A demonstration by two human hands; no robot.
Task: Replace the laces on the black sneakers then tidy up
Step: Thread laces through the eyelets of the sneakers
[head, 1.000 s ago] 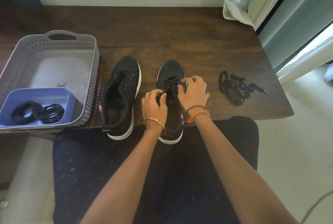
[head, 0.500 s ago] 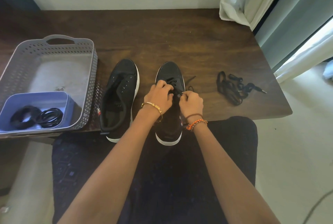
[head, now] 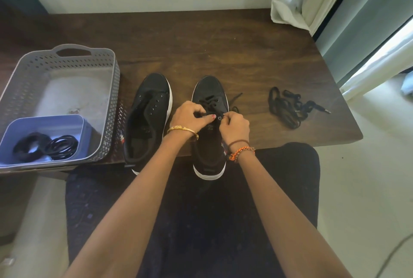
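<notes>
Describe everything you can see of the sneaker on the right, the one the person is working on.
The right sneaker is black, of fabric-like upper, with a white sole edge showing at toe and heel. It stands upright on the wooden table, toe pointing away, heel overhanging the near edge. A black lace crosses its front eyelets, one end trailing onto the table at its right. The left hand and right hand both rest on its middle, fingers pinching the lace. A small light logo shows on the tongue.

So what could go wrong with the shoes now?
Both sneakers' heels hang over the table edge, so a hard pull by the left hand or right hand on the lace might tip the right sneaker off. The left sneaker could get bumped too.
</notes>
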